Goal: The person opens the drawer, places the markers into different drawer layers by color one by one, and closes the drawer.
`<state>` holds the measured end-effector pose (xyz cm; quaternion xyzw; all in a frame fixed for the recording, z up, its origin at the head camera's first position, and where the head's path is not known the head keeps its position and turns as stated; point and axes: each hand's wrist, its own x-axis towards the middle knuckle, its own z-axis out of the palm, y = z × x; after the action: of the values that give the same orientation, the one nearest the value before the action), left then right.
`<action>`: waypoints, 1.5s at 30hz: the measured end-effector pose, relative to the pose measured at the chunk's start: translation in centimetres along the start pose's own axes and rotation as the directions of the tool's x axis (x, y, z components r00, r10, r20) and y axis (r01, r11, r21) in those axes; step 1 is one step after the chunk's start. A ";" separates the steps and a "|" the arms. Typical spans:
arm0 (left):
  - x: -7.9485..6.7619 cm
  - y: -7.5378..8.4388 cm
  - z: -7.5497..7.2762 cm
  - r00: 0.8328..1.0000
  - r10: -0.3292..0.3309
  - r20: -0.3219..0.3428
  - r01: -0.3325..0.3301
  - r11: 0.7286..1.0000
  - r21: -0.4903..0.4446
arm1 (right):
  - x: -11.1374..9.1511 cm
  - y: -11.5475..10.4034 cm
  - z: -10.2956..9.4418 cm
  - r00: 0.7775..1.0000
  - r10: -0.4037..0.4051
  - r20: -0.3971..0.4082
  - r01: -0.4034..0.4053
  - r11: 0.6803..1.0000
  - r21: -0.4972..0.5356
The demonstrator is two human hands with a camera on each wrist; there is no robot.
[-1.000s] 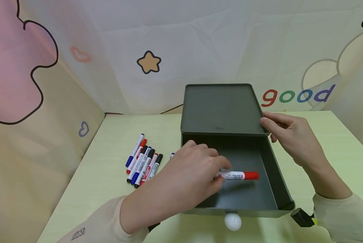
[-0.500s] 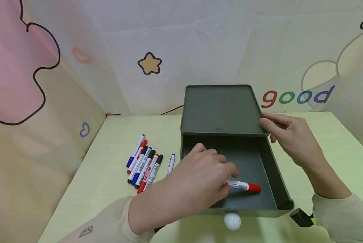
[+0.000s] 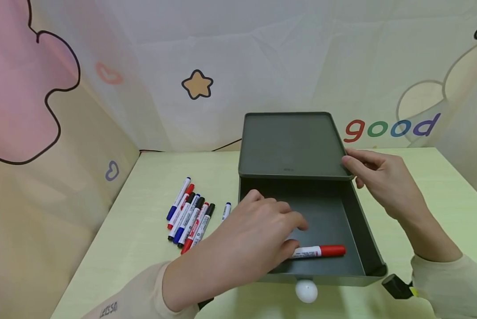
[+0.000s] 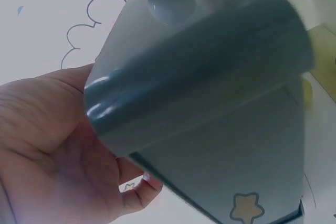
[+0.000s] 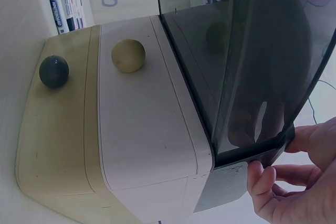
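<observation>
A red-capped marker lies on the floor of a pulled-out dark green drawer, near its front wall. My left hand is over the drawer, thumb right at the marker's white end and index finger spread away from it. In the left wrist view, the drawer front hides the marker, and my left hand shows beside it. My right hand grips the right edge of the drawer unit's dark green top. In the right wrist view, thumb and fingers of my right hand pinch that top's corner.
Several capped markers lie in a row left of the unit. Another marker sits closer to it, partly behind my left arm. A white knob sticks out of the drawer front. Lower drawers, white and yellow, are closed.
The red-capped marker has gone from between my left fingers to the drawer floor near the front. My left fingers have spread apart. The right hand stays on the unit's edge.
</observation>
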<state>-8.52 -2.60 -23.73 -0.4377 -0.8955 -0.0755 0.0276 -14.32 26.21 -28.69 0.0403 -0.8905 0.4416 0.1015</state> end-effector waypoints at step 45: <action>-8.3 -8.8 3.5 0.716 -0.593 -0.369 0.399 0.781 -0.481 | 0.0 0.2 0.2 1.000 -0.011 -0.010 0.010 1.000 -0.001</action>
<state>-10.26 -13.87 -29.09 -0.1379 -0.9108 -0.3568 0.1551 -14.39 26.22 -28.95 0.0427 -0.8900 0.4408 0.1083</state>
